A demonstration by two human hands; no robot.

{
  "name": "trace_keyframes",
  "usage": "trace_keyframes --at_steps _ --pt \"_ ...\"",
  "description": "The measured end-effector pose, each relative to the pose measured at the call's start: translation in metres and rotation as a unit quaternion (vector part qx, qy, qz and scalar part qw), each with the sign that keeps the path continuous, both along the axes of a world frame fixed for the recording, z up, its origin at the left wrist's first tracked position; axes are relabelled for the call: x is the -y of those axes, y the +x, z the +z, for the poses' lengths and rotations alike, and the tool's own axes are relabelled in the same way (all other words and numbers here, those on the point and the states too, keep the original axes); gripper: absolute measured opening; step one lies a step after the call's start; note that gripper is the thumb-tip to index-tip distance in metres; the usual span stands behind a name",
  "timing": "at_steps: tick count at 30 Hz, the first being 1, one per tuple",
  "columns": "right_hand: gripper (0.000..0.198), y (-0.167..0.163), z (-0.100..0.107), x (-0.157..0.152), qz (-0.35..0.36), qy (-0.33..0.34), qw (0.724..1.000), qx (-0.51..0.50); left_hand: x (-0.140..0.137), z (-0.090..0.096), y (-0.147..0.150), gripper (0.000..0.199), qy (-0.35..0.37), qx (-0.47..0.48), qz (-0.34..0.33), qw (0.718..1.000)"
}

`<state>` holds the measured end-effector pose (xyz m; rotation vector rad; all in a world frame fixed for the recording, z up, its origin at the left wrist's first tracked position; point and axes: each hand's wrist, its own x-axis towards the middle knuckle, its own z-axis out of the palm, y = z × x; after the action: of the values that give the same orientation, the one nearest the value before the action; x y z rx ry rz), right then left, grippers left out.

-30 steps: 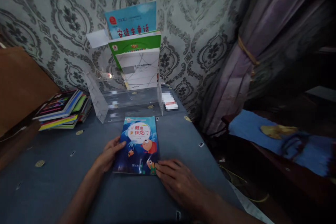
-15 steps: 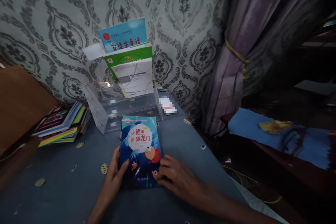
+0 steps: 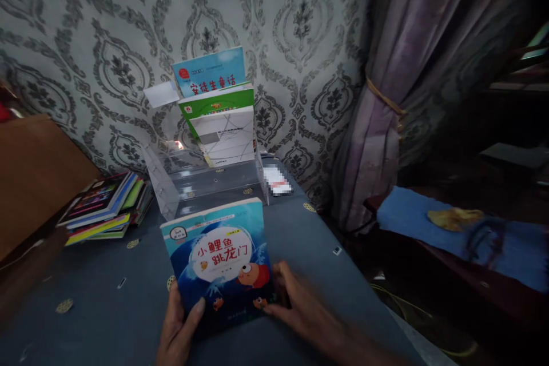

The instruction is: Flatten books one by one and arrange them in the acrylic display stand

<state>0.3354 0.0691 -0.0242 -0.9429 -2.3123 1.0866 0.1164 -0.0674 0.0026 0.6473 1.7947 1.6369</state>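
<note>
A blue picture book (image 3: 223, 263) with orange fish on its cover is held up and tilted above the table. My left hand (image 3: 178, 320) grips its lower left edge, thumb on the front cover. At the lower right edge, my right hand (image 3: 295, 303) has its thumb on the cover and its other fingers partly hidden at the side and behind. Just beyond the book stands a clear plastic book rack (image 3: 163, 177). Several books stand in its back part: a white one (image 3: 229, 137), a green one (image 3: 218, 103) and a light blue one (image 3: 210, 71).
A stack of books (image 3: 103, 206) lies at the left beside a brown board (image 3: 38, 166). A blurred white item (image 3: 277, 180) sits right of the rack. To the right, a blue cloth (image 3: 403, 211) covers a dark red surface, near a tied curtain (image 3: 369, 126).
The blue picture book has been raised from the tabletop and tilted upright, closer to me. Both hands have moved with it. The view has shifted slightly.
</note>
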Motion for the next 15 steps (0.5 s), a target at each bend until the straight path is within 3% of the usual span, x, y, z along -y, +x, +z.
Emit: trace_keyframes --at_steps 6,10,15 --pt "0.031 0.002 0.020 -0.006 0.094 -0.037 0.993 -0.057 -0.001 0.004 0.004 0.090 0.021 -0.003 -0.012 1.000" --pt "0.030 -0.001 0.032 -0.016 0.108 0.006 0.989 -0.103 -0.010 0.013 -0.004 0.081 0.042 -0.041 -0.026 0.998" --pt "0.025 -0.003 0.010 -0.031 0.070 0.089 0.992 -0.061 -0.023 0.012 -0.014 0.075 0.027 -0.064 -0.036 0.997"
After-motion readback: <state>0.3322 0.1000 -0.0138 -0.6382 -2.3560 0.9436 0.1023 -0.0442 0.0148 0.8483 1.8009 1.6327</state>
